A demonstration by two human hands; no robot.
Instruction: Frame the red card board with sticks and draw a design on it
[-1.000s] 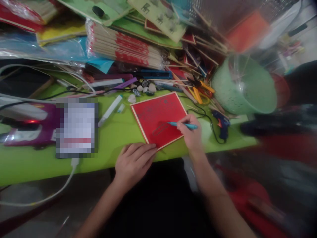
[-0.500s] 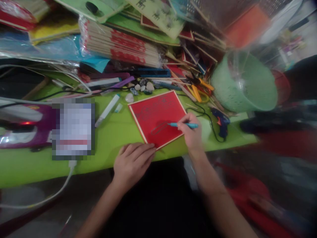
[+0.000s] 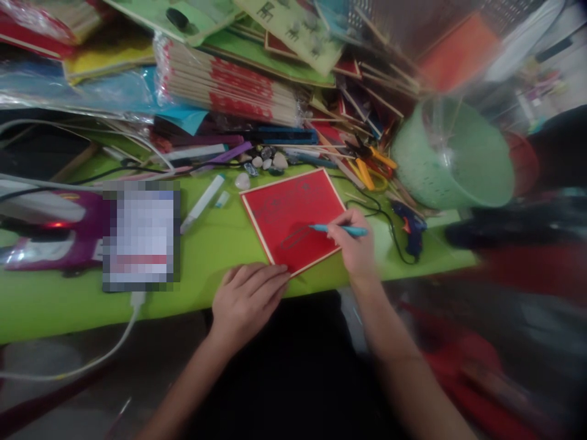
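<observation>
A red board [image 3: 293, 205] with a pale wooden edge lies tilted on the green table [image 3: 202, 260]. Thin dark outlines are drawn on it: curled shapes near its far edge and a long narrow loop nearer me. My right hand [image 3: 358, 244] pinches a blue pen [image 3: 351, 230], its tip at the right end of the loop. My left hand [image 3: 250, 296] lies flat, fingers stretched out, fingertips on the board's near corner. A white marker [image 3: 203, 203] and its small cap [image 3: 222, 199] lie to the left of the board.
A pixelated screen [image 3: 142, 235] with a white cable stands at left. Beyond the board lie pebbles [image 3: 275, 161], orange-handled pliers [image 3: 364, 174] and bundled wooden sticks [image 3: 229, 82]. At right are a green basket [image 3: 458, 159] and a blue glue gun [image 3: 410, 229] with its black cord.
The view has shifted slightly, so things at left appear a little further right. The pen tip stays at almost the same spot on the loop; my left hand keeps its place at the board's corner.
</observation>
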